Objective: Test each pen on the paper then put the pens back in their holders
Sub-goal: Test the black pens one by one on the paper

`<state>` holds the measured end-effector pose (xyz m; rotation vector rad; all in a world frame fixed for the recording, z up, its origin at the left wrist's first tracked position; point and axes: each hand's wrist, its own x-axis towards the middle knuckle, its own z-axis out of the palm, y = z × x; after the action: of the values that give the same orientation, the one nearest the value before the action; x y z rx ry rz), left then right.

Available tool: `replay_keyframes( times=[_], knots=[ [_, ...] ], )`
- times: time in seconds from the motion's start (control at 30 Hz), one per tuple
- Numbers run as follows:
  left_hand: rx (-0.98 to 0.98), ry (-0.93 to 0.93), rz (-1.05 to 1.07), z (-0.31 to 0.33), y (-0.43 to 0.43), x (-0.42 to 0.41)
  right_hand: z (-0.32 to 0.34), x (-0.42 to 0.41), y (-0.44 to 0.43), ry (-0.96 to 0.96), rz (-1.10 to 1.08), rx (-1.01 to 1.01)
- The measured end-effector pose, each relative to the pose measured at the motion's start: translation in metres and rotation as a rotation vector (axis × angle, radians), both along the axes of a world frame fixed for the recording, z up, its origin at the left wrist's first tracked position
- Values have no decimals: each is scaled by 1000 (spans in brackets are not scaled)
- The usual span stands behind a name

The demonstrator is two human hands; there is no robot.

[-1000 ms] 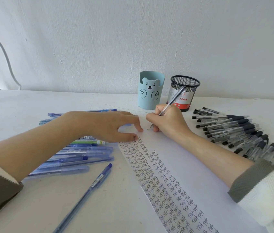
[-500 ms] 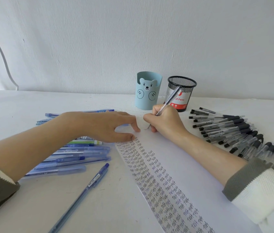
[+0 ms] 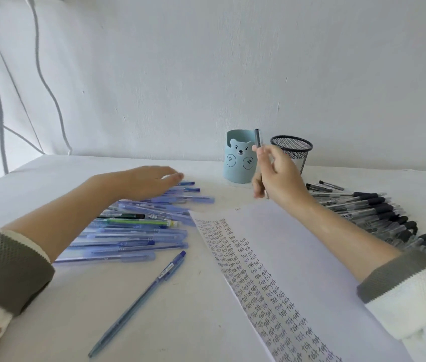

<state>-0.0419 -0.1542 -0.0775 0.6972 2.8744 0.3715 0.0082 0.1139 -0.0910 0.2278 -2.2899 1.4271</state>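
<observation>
A black pen (image 3: 258, 142) is gripped in the right hand (image 3: 275, 176) and is held almost straight up, lifted off the paper (image 3: 298, 257), with its top end in front of the blue bear cup (image 3: 238, 158) and its tip hidden down by the palm. The left hand (image 3: 141, 181) is spread out flat with nothing in it, reaching over the pile of blue pens (image 3: 133, 231) on the left side of the table (image 3: 180, 322); whether those pens are touched cannot be told. One blue pen (image 3: 141, 299) is left by itself nearer the front. A big row of black pens (image 3: 368, 212) is laid out on the right, beside the wire cup (image 3: 291, 152) (both cups look empty, though the insides are not fully shown). The paper is filled with many small written words down its left part, and a tiny mark is seen near its top edge. So the testing step seems to be in hand, and the black pen looks finished with. Next, that pen should probably be set down with the other black ones, or dropped in the wire cup. A blue pen would then have to be picked from the pile, and care is needed so the rest are not rolled away.
</observation>
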Motion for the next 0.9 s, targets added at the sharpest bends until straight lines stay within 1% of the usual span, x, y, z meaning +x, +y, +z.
replay_keyframes(
  times=[0.07,0.13,0.27,0.37,0.53,0.6,0.7,0.83,0.9],
  knots=[
    [-27,-44,69,-4,-11,-1,2,1,-3,68,43,37],
    [14,5,64,-6,-16,-2,5,2,-4,100,69,119],
    [97,55,40,-6,-16,4,6,5,-4,45,122,273],
    [113,51,15,-9,-14,9,1,4,-8,-12,168,316],
    [117,65,4,-10,-15,11,4,6,-18,23,255,429],
    [147,50,20,-10,-17,11,7,3,-23,29,285,481],
    [212,14,65,-7,-24,9,15,-12,-34,103,319,629],
    [143,40,123,-7,-50,12,33,-45,-59,188,286,848],
    [146,39,122,-13,-59,19,38,-65,-75,209,283,937]
  ],
)
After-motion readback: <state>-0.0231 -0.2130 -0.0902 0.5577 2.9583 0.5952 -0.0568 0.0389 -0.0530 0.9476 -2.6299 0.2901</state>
